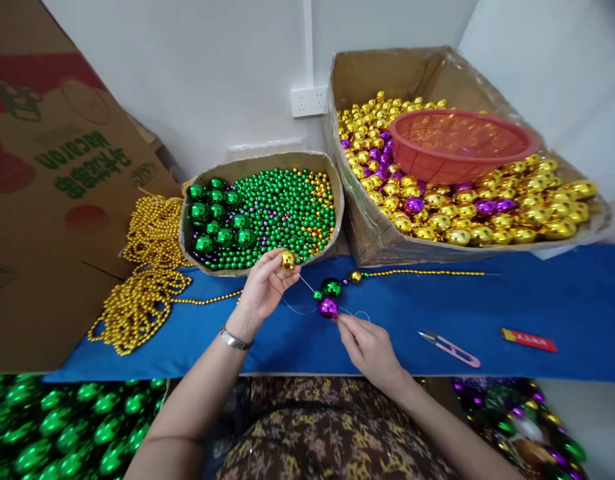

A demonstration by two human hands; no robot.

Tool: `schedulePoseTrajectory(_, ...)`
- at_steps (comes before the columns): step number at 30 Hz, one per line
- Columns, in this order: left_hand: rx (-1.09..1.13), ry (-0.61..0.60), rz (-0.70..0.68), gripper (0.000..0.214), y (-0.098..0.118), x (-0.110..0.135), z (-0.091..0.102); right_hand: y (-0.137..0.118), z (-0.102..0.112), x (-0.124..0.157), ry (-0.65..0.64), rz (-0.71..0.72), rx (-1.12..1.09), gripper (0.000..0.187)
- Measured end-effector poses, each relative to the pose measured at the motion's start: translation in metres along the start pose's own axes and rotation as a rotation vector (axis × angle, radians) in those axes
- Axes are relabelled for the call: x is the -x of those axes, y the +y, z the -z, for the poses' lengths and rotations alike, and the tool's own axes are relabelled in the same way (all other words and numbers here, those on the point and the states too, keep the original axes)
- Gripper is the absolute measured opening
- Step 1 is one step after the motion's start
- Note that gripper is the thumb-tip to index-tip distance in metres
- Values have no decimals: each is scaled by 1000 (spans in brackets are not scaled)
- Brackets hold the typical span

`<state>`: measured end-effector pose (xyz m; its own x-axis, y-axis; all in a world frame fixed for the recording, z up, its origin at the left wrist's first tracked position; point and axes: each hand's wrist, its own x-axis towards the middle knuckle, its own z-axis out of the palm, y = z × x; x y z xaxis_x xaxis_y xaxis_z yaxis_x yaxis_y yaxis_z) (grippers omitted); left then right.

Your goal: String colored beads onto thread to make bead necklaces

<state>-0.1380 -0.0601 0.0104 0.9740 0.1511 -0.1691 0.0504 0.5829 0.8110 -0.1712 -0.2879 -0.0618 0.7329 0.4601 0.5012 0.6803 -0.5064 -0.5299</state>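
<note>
Between the fingertips of my left hand (267, 283) is a shiny gold bead (287, 260), held just over the near rim of the smaller bead box. A thin pale thread (307, 283) runs down from it toward a small green bead (318, 295). My right hand (370, 343) is closed, its fingertips at a large purple bead (328, 307) and the thread beside it. Touching the purple bead is a large green bead (331, 287). Farther right, a gold bead (356, 276) leads into a string of tiny gold beads (427, 272) lying on the cloth.
A cardboard box of green, gold and purple beads (260, 159) stands ahead; a bigger box (367, 247) holds gold and purple beads and a red basket (462, 150). Gold bead strands (137, 307) lie left. Thread snips (450, 348) and a red packet (530, 340) rest on the blue cloth (487, 307).
</note>
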Motion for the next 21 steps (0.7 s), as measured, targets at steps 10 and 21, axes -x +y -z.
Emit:
schedulePoseTrajectory(10, -67, -14, -45, 34, -5, 8, 0, -1, 0, -1, -18, 4, 30, 27)
schedulePoseTrajectory(21, -189, -65, -117, 37, -31, 27, 2, 0, -6, -3, -7, -34, -98, 24)
